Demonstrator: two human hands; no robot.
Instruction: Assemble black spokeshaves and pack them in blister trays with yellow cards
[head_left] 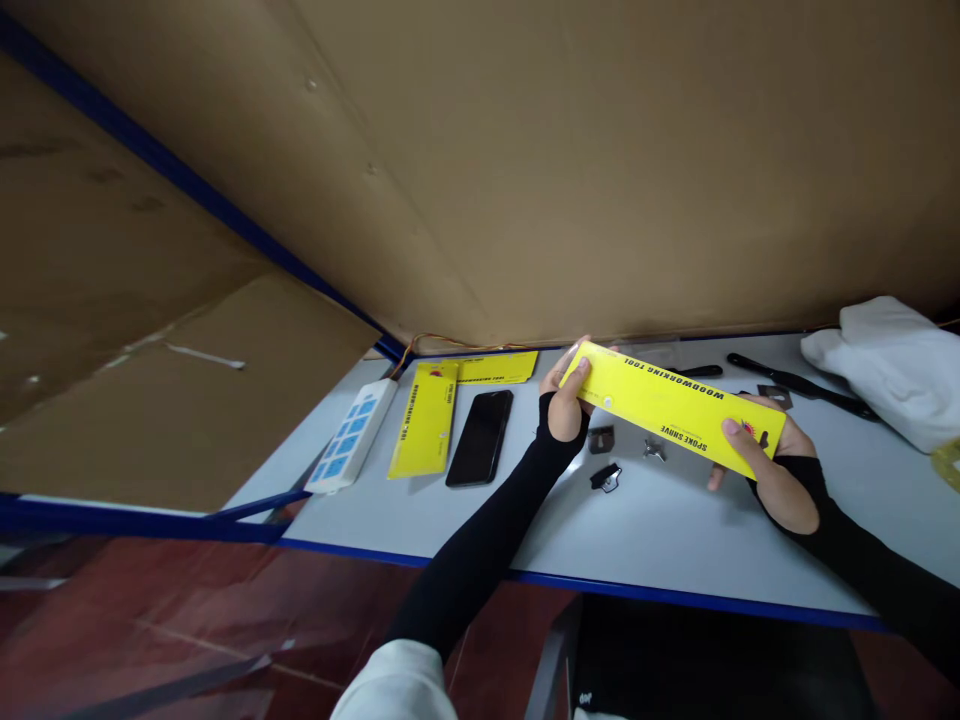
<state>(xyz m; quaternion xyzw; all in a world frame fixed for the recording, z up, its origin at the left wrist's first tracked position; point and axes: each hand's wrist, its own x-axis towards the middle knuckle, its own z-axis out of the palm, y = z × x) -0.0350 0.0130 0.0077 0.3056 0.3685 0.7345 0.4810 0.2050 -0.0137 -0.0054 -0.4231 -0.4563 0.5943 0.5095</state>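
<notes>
Between my two hands is a yellow spoke shave packaging card [667, 405], held above the table with its print upside down to me. My left hand [564, 395] grips the left end, thumb on top. Around the right end my right hand [769, 455] is closed, thumb pressed on the face. Below the card lie a dark metal blade piece [601, 440], a silver star-shaped metal part [654, 449] and a small black-and-silver part [606, 479]. Behind it rests a black spoke shave body [801, 384] with long handles, beside another dark blade [775, 396]; a second black handle [699, 371] is partly hidden.
Two more yellow cards [424, 420] lie left of a black phone [480, 438]. A white power strip [352, 437] runs along the table's left side. White cloth [889, 365] is heaped at the right. Cardboard walls [600, 180] enclose the back and left; a chair [705, 655] stands in front.
</notes>
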